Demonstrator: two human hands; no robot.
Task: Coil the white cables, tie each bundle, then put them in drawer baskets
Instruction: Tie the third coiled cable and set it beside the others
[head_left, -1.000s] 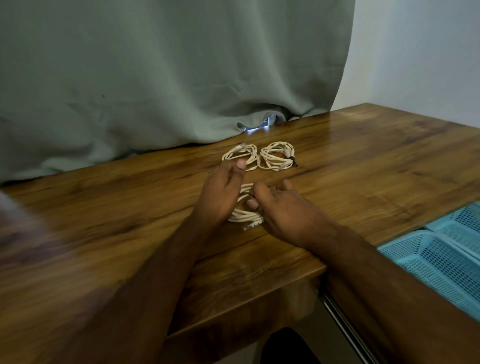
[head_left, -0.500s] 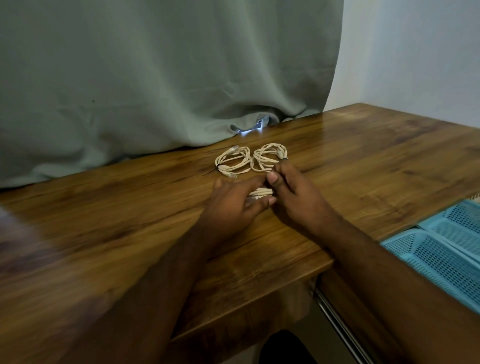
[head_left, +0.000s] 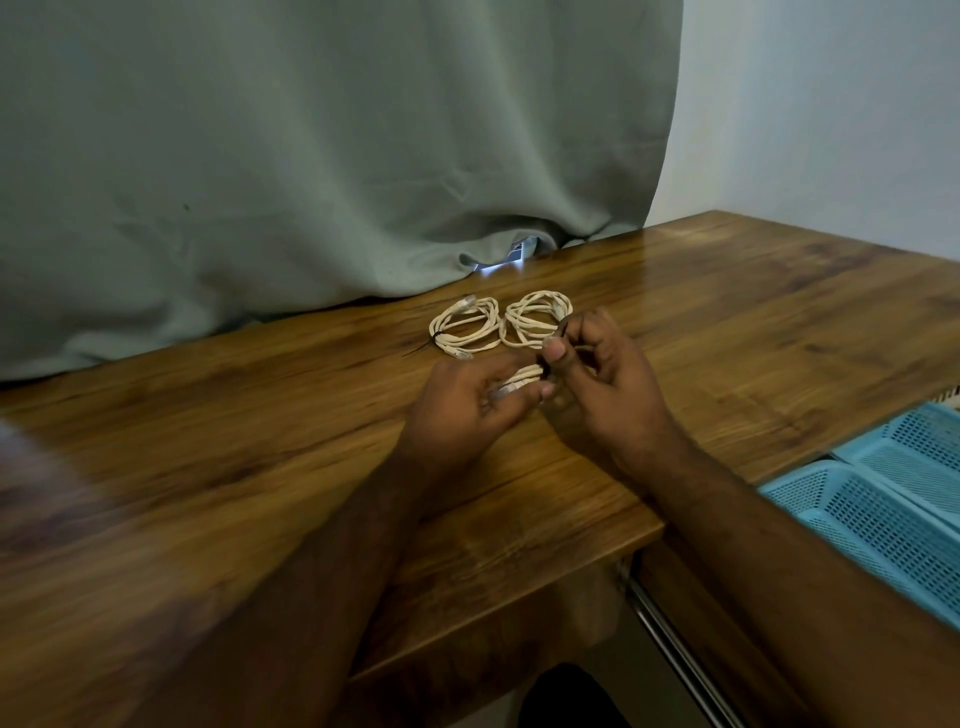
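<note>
Two coiled white cable bundles lie side by side on the wooden table (head_left: 727, 332): the left bundle (head_left: 465, 328) has a black tie at its left side, the right bundle (head_left: 535, 319) sits just behind my right hand. A third coiled cable (head_left: 522, 378) is gripped in my left hand (head_left: 462, 410), mostly hidden by the fingers. My right hand (head_left: 602, 384) pinches a thin black tie (head_left: 546, 367) at that bundle's right end, thumb and fingers curled together.
A grey-green curtain (head_left: 311, 171) hangs along the table's far edge. Blue perforated drawer baskets (head_left: 883, 499) sit in an open drawer at the lower right, below the table's front edge. A metal drawer rail (head_left: 670, 644) runs beside them.
My left hand has closed around the third bundle and lifted it slightly. My right hand has moved from resting beside it to pinching the black tie at its end.
</note>
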